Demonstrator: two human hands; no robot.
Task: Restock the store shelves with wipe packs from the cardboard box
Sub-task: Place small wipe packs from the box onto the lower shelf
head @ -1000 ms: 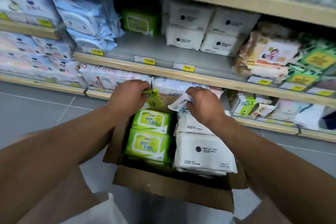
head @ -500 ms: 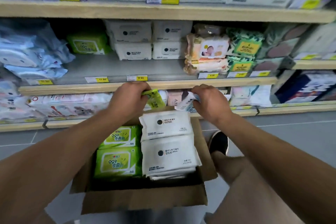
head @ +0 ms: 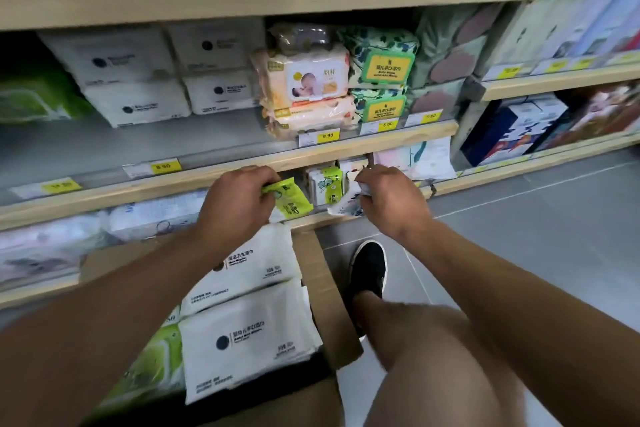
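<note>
My left hand (head: 235, 199) grips a small green wipe pack (head: 289, 203) above the far end of the cardboard box (head: 332, 305). My right hand (head: 389, 199) holds a small white wipe pack (head: 344, 206), mostly hidden by the fingers. Both hands hover just in front of the lower shelf's opening, where small green-and-white packs (head: 327, 184) stand. The box on the floor holds stacked white wipe packs (head: 249, 340) and green packs (head: 152, 360) partly hidden under my left forearm.
The wooden shelf edge (head: 214, 170) runs just behind my hands, with yellow price tags (head: 165, 167). On the middle shelf stand white packs (head: 135, 80), baby wipe packs (head: 308, 80) and green-labelled packs (head: 384, 69). My right knee and black shoe (head: 369, 267) sit beside the box on grey floor.
The view has swung to the right and closer to the shelves. Both hands, still holding their small packs, have lifted from the box toward the lower shelf opening.
</note>
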